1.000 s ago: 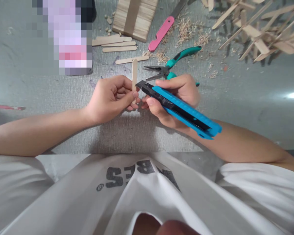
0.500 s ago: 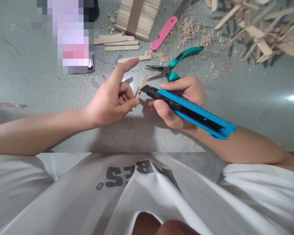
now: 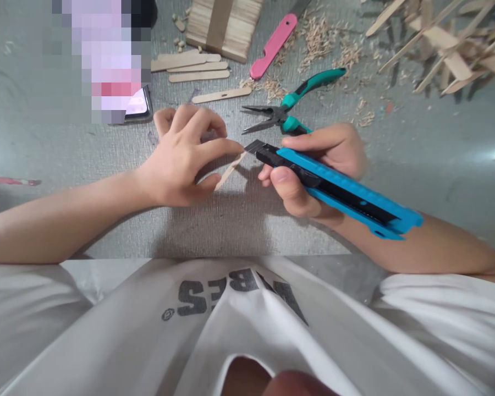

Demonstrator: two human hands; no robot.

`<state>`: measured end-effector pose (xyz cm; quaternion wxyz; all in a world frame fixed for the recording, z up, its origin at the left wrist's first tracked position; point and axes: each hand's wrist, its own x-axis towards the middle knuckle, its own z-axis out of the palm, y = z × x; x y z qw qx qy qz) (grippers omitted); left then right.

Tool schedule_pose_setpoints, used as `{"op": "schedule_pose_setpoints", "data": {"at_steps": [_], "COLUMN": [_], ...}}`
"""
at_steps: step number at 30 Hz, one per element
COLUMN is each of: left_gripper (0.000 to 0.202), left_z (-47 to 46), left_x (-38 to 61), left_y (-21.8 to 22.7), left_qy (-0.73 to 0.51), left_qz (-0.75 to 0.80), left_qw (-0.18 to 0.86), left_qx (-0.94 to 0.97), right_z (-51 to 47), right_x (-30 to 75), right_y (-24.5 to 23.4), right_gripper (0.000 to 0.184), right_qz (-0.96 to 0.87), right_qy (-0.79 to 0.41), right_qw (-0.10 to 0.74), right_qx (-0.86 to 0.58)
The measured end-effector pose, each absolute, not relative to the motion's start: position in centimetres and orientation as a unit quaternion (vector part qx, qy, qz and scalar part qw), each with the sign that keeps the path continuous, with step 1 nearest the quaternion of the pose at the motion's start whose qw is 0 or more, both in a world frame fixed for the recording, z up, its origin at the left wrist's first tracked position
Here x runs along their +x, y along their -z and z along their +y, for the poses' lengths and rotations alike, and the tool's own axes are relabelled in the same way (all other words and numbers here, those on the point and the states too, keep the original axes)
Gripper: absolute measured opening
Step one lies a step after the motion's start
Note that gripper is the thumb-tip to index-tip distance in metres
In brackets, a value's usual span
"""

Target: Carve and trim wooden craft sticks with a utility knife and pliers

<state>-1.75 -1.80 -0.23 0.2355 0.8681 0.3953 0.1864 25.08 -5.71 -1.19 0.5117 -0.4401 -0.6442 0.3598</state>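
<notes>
My left hand [image 3: 185,157] has its thumb at the lower end of a wooden craft stick [image 3: 231,171] and its index fingertip at the upper end, the stick slanting between them. Its other fingers are bent above the table. A blue utility knife [image 3: 342,190] is gripped in my right hand [image 3: 319,165], its dark blade pointing left. The blade tip is close to my left index fingertip and the stick's upper end; whether they touch I cannot tell. Just beyond lie long-nose pliers [image 3: 277,114] with green handles, jaws apart.
Loose craft sticks [image 3: 198,77] and a banded stick bundle [image 3: 241,33] lie at the back. Near them are a pink-handled knife [image 3: 273,47] and wood shavings [image 3: 317,41]. A stick structure [image 3: 445,44] stands far right. A phone [image 3: 138,104] lies left of the loose sticks.
My left index finger, raised before, has come down to the stick's upper end, and the hand has turned palm-down. My right hand has moved slightly right with the knife, drawing the blade away.
</notes>
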Motion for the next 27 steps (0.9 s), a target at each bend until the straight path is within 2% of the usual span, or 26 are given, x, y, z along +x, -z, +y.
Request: {"op": "schedule_pose_setpoints", "data": {"at_steps": [4,8,13,17,23,27], "left_gripper": [0.05,0.056,0.058,0.045,0.013,0.008], "left_z": [-1.9,-2.2,-2.1,-1.8,-0.9,-0.7], "left_x": [-2.0,-2.1,-2.0,-2.1,-2.0,-1.8], "left_y": [-0.4,0.2,1.3,1.5,1.1,0.9], "left_qy": [-0.141,-0.18,-0.235,-0.212,-0.234,-0.227], "left_qz": [0.384,0.396,0.428,0.415,0.428,0.424], "left_qw": [0.228,0.19,0.241,0.216,0.234,0.271], "left_qx": [0.884,0.88,0.839,0.858,0.841,0.834], "right_z": [-5.6,-5.5,-5.3,-5.3,-5.7,-5.7], "right_x": [25.1,25.3,25.4,25.2,25.5,25.5], "right_y": [1.3,1.3,-0.1,-0.9,-0.2,0.1], "right_gripper": [0.036,0.037,0.033,0.023,0.022,0.028], "right_qz": [-0.648,-0.657,-0.71,-0.742,-0.757,-0.748], "right_qy": [-0.362,-0.369,-0.371,-0.369,-0.34,-0.349], "right_qw": [0.513,0.498,0.432,0.395,0.366,0.367], "right_qx": [-0.432,-0.43,-0.414,-0.396,-0.42,-0.429]}}
